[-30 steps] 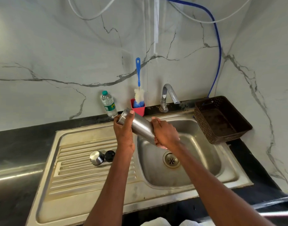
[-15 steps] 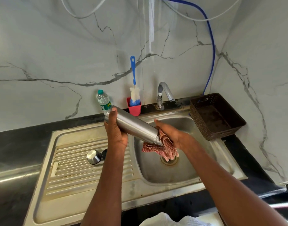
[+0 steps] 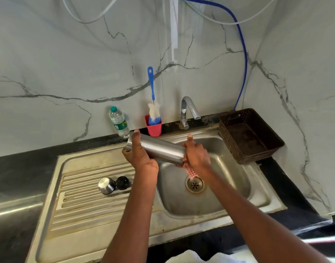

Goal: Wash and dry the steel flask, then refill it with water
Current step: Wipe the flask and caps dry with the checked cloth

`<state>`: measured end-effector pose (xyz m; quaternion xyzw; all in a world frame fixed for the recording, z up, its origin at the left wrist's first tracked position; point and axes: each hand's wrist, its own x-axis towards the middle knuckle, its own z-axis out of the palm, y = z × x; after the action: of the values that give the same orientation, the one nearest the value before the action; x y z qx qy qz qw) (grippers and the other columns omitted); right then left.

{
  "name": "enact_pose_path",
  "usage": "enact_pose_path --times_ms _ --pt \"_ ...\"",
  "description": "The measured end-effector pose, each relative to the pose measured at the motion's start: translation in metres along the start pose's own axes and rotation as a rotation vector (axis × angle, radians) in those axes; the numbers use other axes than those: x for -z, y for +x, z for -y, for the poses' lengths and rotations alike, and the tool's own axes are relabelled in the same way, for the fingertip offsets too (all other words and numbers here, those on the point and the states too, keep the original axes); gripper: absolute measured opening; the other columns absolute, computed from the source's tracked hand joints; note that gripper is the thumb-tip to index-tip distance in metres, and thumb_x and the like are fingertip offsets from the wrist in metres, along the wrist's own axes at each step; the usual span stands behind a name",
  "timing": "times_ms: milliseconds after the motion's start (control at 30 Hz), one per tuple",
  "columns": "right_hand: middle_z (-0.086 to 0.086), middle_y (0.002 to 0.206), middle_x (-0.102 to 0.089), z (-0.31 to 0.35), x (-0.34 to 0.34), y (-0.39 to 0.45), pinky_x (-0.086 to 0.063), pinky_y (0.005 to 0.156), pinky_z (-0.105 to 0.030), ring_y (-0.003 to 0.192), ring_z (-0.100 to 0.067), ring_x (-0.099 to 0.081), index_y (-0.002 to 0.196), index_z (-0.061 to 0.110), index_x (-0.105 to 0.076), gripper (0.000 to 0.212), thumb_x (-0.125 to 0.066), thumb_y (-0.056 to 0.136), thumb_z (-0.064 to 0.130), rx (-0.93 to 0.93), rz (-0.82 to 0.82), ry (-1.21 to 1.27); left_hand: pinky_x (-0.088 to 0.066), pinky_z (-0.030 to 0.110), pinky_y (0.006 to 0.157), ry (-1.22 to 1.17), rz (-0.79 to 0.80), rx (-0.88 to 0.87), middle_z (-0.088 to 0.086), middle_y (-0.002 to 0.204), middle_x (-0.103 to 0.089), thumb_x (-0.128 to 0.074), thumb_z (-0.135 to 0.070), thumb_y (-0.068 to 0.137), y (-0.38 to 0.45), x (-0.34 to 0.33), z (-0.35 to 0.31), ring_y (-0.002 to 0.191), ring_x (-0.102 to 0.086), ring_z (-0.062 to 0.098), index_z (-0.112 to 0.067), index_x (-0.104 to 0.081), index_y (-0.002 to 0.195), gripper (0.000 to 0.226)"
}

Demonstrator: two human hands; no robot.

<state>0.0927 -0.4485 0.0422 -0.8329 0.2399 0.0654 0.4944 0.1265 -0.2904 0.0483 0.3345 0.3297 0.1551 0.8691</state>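
The steel flask [image 3: 162,149] lies tilted in the air over the sink [image 3: 229,188], its mouth end up and to the left. The left hand [image 3: 138,154] has its grip curled round the mouth end; the right hand [image 3: 198,155] grips a red checked cloth [image 3: 191,171] against the base. A steel cap [image 3: 106,185] and black stopper [image 3: 122,182] sit on the drainboard [image 3: 83,204], with a water bottle [image 3: 119,122] on the desk [image 3: 20,168] behind.

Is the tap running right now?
Off. No water comes from the tap's spout, and the sink basin below shows no stream.
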Motion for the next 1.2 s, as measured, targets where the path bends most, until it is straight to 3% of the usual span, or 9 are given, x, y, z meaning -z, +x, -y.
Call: enact_pose_path --times_ms 133,233,333,500,600,733,933,1100,1200 --pt "-0.034 0.113 -0.070 0.007 0.005 0.023 -0.058 0.092 -0.058 0.099 -0.050 -0.072 0.131 -0.001 -0.055 0.078 -0.041 0.100 0.069 -0.501 0.380 1.076 -0.058 0.056 0.100 -0.148 0.135 0.056 0.015 0.132 -0.070 -0.090 -0.028 0.076 0.005 0.005 0.001 0.119 -0.069 0.032 -0.020 -0.056 0.132 0.066" --pt "-0.025 0.126 -0.070 0.018 -0.007 0.026 -0.050 0.105 -0.058 0.116 -0.043 -0.067 0.134 0.008 -0.065 0.069 -0.040 0.101 0.063 -0.518 0.289 1.335 -0.056 0.046 0.105 -0.068 0.279 0.108 0.015 0.139 -0.064 -0.085 -0.033 0.084 -0.001 0.016 0.016 0.124 -0.065 0.029 -0.018 -0.045 0.146 0.075" --pt "-0.021 0.129 -0.070 0.035 -0.013 0.017 -0.049 0.108 -0.055 0.119 -0.038 -0.067 0.130 0.015 -0.070 0.064 -0.037 0.102 0.061 -0.423 0.194 1.430 -0.059 0.040 0.089 0.265 0.488 0.001 0.009 0.121 -0.063 -0.087 -0.027 0.082 -0.009 0.031 0.036 0.110 -0.065 0.026 -0.016 -0.050 0.130 0.062" --pt "-0.013 0.102 -0.079 0.027 -0.002 0.002 -0.051 0.097 -0.050 0.104 -0.032 -0.070 0.117 0.018 -0.072 0.078 -0.027 0.097 0.079 -0.299 0.102 1.183 -0.052 0.022 0.069 0.682 0.655 -0.142 -0.002 0.088 -0.066 -0.094 -0.045 0.064 -0.019 0.043 0.036 0.082 -0.066 0.011 -0.011 -0.057 0.100 0.062" --pt "-0.015 0.105 -0.078 0.018 0.001 -0.010 -0.058 0.092 -0.048 0.103 -0.034 -0.074 0.120 0.017 -0.069 0.080 -0.030 0.094 0.081 -0.103 0.178 1.018 -0.046 0.027 0.066 0.910 0.761 -0.150 -0.003 0.077 -0.057 -0.093 -0.051 0.066 -0.013 0.059 0.030 0.071 -0.057 0.010 -0.013 -0.054 0.089 0.059" --pt "-0.011 0.106 -0.078 0.006 -0.011 -0.022 -0.063 0.088 -0.044 0.097 -0.027 -0.077 0.127 0.012 -0.063 0.064 -0.052 0.095 0.067 0.124 0.165 0.764 -0.054 0.037 0.073 1.154 0.802 -0.202 0.002 0.088 -0.069 -0.087 -0.061 0.059 -0.011 0.071 0.021 0.081 -0.067 0.019 -0.020 -0.063 0.089 0.056" --pt "-0.009 0.094 -0.080 0.009 -0.006 -0.026 -0.063 0.081 -0.038 0.088 -0.023 -0.078 0.114 0.014 -0.070 0.057 -0.061 0.091 0.065 0.116 0.274 0.629 -0.041 0.026 0.097 1.486 0.848 -0.276 -0.003 0.118 -0.041 -0.073 -0.083 0.062 -0.009 0.070 0.010 0.117 -0.047 0.016 -0.030 -0.063 0.104 0.068" --pt "0.012 0.072 -0.074 0.009 -0.004 -0.028 -0.050 0.067 -0.019 0.071 -0.001 -0.069 0.098 0.031 -0.067 0.042 -0.052 0.094 0.070 0.144 0.442 0.474 -0.044 0.039 0.109 1.161 0.476 -0.278 -0.004 0.128 -0.054 -0.062 -0.092 0.068 -0.020 0.029 -0.003 0.126 -0.051 0.015 -0.018 -0.063 0.126 0.095" --pt "-0.008 0.061 -0.063 0.009 -0.008 -0.032 -0.046 0.059 -0.026 0.058 -0.013 -0.056 0.097 0.012 -0.066 0.061 -0.048 0.094 0.070 0.205 0.494 0.386 -0.060 0.037 0.089 0.833 0.460 -0.203 0.006 0.104 -0.079 -0.089 -0.058 0.075 -0.026 -0.001 -0.004 0.096 -0.075 0.018 -0.010 -0.073 0.115 0.065"
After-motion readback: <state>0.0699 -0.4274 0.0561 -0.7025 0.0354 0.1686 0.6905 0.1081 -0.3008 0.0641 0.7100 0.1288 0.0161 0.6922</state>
